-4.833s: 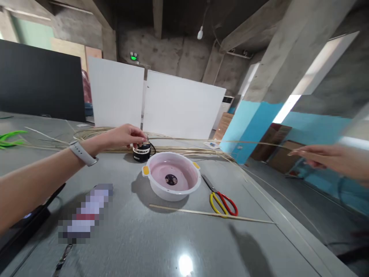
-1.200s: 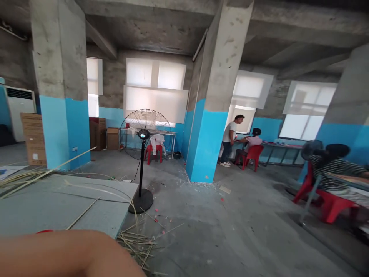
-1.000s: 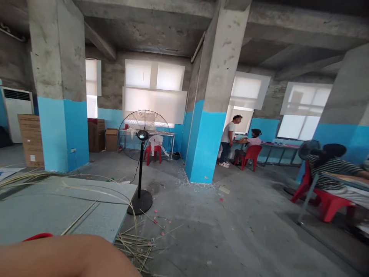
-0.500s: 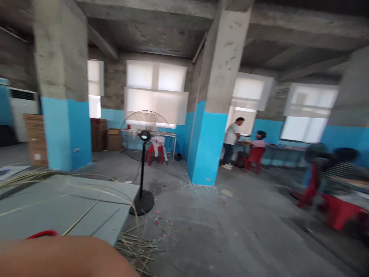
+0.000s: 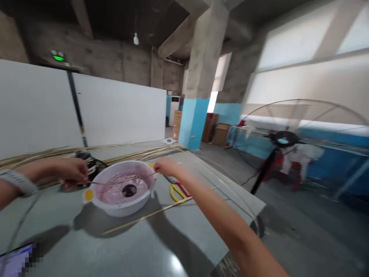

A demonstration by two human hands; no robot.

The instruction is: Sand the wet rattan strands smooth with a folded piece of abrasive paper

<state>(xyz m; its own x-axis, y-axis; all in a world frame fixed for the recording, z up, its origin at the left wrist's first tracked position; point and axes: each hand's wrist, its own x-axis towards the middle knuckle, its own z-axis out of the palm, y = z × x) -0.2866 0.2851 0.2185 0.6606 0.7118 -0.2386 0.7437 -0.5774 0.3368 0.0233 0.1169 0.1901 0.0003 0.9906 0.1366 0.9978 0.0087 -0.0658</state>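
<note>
A white basin (image 5: 123,211) with yellow handles stands on the table, holding pinkish water with a round dark thing (image 5: 129,190) in it. At its left side, my left hand (image 5: 75,172) pinches a thin strip (image 5: 97,183) that looks like bamboo and slants over the rim into the water. My right hand (image 5: 165,167) is closed at the right rim, on a thin strip (image 5: 152,174) reaching over the basin. Whether both hands hold one strip cannot be seen. Beside my right forearm lie pliers (image 5: 178,192) with red and yellow handles.
A long bamboo strip (image 5: 144,217) lies across the grey table (image 5: 138,254), and a bundle of strips (image 5: 135,154) runs along its back. Behind the basin is a dark jar-like thing (image 5: 90,163). A phone-like screen (image 5: 19,259) sits front left; a standing fan (image 5: 284,139) is to the right.
My view has swung left from the room and fan to the table. The basin and both hands have come into sight; the people at the right are out of view.
</note>
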